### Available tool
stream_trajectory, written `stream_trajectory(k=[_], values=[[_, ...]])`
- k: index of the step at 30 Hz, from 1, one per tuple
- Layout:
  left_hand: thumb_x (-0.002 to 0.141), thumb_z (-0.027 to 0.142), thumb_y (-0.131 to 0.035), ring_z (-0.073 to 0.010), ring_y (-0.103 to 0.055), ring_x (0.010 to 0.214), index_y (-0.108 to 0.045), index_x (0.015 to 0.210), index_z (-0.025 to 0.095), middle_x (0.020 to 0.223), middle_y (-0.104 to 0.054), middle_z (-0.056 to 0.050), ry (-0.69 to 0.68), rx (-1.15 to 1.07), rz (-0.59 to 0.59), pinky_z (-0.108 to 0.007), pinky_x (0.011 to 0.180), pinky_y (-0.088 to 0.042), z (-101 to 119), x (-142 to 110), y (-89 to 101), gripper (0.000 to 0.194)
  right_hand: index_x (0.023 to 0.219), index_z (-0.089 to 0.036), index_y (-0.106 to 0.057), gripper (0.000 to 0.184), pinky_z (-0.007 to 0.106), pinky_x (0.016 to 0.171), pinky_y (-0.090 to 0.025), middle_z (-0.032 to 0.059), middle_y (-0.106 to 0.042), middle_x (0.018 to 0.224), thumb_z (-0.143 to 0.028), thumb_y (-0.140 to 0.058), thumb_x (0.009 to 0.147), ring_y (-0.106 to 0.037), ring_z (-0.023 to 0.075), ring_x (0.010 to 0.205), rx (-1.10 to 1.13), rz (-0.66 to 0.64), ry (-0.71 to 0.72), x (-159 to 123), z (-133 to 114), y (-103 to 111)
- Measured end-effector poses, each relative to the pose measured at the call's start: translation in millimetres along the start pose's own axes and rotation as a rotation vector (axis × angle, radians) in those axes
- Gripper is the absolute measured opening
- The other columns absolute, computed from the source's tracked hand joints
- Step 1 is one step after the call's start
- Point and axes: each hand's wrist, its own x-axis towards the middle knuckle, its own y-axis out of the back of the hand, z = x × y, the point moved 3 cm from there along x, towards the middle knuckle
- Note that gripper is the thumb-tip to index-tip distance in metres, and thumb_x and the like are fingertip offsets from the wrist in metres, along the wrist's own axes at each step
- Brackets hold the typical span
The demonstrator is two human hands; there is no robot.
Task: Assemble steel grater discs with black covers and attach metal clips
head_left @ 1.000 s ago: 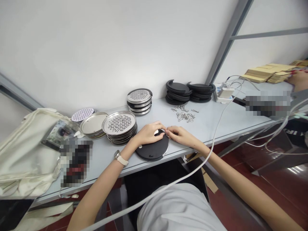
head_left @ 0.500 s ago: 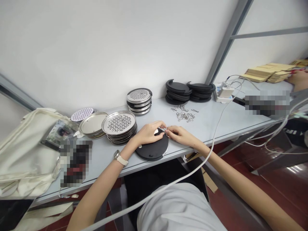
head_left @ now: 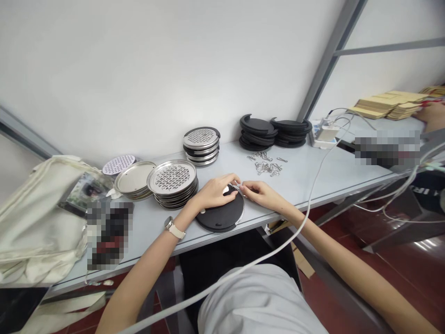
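Observation:
A round black disc (head_left: 222, 215) with a silvery rim showing along its right edge lies flat near the table's front edge. My left hand (head_left: 218, 191) is curled over its far part, thumb on top and fingers bent at the edge. My right hand (head_left: 260, 194) meets it from the right, thumb and forefinger pinched on a small shiny metal piece (head_left: 237, 187), mostly hidden between the fingertips. Beyond the hands lie several loose metal clips (head_left: 269, 169). Left of the disc rises a stack of round metal grater plates (head_left: 173, 178).
Black notched rings (head_left: 257, 134) are piled by the wall, near more grater discs (head_left: 201, 139). Plain metal plates (head_left: 135, 178) and a pale cloth bag (head_left: 38, 208) occupy the left. A white cable (head_left: 314, 185) crosses before my right arm. Another person's hand (head_left: 433, 113) is far right.
My fingertips have shifted slightly around the small metal piece at the disc's far edge. The disc and the stacks stay where they were.

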Motion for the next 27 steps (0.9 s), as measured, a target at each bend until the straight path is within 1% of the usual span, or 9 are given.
stream_trajectory(k=[10, 18, 24, 27], values=[[0.083, 0.023, -0.053, -0.0170, -0.062, 0.096, -0.050, 0.107, 0.022, 0.106, -0.064, -0.002, 0.008, 0.009, -0.016, -0.028, 0.082, -0.047, -0.9, 0.2, -0.9, 0.024, 0.064, -0.019, -0.037, 0.042, 0.025, 0.053, -0.025, -0.0042, -0.031, 0.061, -0.047, -0.037, 0.095, -0.030, 0.0097, 0.056, 0.024, 0.010, -0.024, 0.7, 1.1, 1.2], [0.084, 0.022, -0.053, -0.0165, -0.062, 0.097, -0.050, 0.106, 0.022, 0.106, -0.064, -0.001, -0.005, 0.017, -0.014, -0.028, 0.083, -0.047, -0.2, 0.7, -1.1, 0.023, 0.064, -0.019, -0.034, 0.040, 0.025, 0.053, -0.024, -0.0044, -0.029, 0.061, -0.045, -0.038, 0.095, -0.028, 0.0094, 0.056, 0.035, 0.019, -0.008, 0.2, 0.7, 0.8], [0.083, 0.025, -0.055, -0.0180, -0.064, 0.096, -0.047, 0.113, 0.023, 0.104, -0.065, -0.002, 0.048, 0.004, -0.005, -0.029, 0.082, -0.048, -1.1, 0.3, -1.4, 0.031, 0.064, -0.019, -0.033, 0.040, 0.025, 0.053, -0.024, -0.0044, -0.028, 0.062, -0.044, -0.038, 0.095, -0.028, 0.0093, 0.056, 0.035, 0.013, 0.016, 0.0, -0.8, 0.4], [0.083, 0.026, -0.055, -0.0184, -0.064, 0.097, -0.046, 0.114, 0.024, 0.104, -0.065, -0.002, 0.052, 0.000, -0.012, -0.029, 0.081, -0.048, -1.0, 0.3, -1.9, 0.032, 0.064, -0.019, -0.033, 0.039, 0.025, 0.053, -0.024, -0.0044, -0.028, 0.062, -0.043, -0.038, 0.094, -0.028, 0.0095, 0.057, 0.030, 0.013, 0.026, 0.3, -0.9, 0.0]])
